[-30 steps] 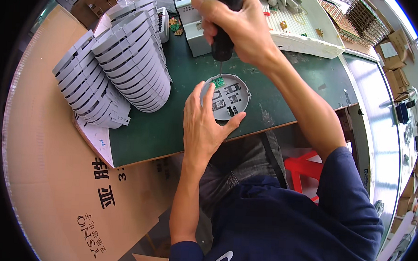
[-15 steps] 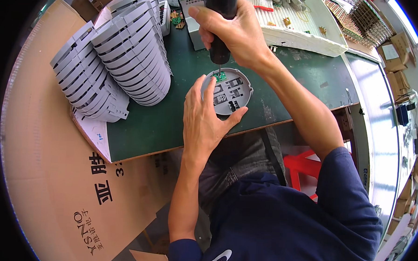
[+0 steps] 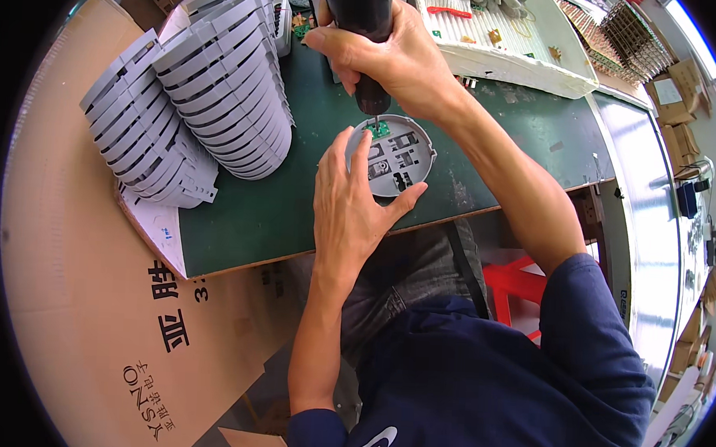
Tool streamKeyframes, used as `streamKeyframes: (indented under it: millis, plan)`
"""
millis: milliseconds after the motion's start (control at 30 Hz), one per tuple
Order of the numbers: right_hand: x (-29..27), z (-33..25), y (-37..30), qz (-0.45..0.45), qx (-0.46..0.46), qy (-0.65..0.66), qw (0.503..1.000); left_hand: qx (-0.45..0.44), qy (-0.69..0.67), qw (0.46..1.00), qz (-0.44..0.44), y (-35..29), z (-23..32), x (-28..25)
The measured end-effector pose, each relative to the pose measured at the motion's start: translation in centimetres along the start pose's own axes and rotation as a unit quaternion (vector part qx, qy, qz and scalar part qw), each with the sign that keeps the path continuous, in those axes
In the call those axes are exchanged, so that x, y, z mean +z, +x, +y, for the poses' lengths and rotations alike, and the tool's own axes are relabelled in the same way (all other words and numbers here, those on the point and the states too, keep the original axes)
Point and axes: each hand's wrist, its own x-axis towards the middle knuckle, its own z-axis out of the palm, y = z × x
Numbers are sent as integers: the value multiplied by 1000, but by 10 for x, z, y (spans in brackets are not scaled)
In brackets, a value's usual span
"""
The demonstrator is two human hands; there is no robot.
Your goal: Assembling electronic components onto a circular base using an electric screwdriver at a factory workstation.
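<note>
My right hand (image 3: 397, 61) is wrapped round a black electric screwdriver (image 3: 372, 92), its bit pointing down at a small green circuit board (image 3: 378, 129). That board sits at the far edge inside a round grey plastic housing (image 3: 416, 172) with black fittings and rectangular openings. My left hand (image 3: 348, 183) grips the housing by its rim, thumb at the near right side and fingers at the left, fingertips close to the board. The housing rests on the green tabletop (image 3: 489, 153). Whether the bit sits in a screw is too small to tell.
Stacked grey plastic housings (image 3: 220, 98) stand at the left of the table. A white foam tray (image 3: 509, 66) with gloves and small parts lies at the back right. A large cardboard box (image 3: 77, 251) fills the left side, and a red stool (image 3: 515, 286) is under the table edge.
The screwdriver and my right hand have shifted slightly left and down. My left hand stays on the housing, and the view has moved a little.
</note>
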Motion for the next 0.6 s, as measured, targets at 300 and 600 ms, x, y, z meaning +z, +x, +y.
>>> streamKeyframes:
  millis: [300, 600]
  plan:
    - [2, 2, 14, 16, -78, -83, 993, 26, 22, 999, 20, -3, 0, -19]
    - [-9, -16, 44, 54, -114, -42, 991, 113, 171, 973, 104, 120, -7, -202]
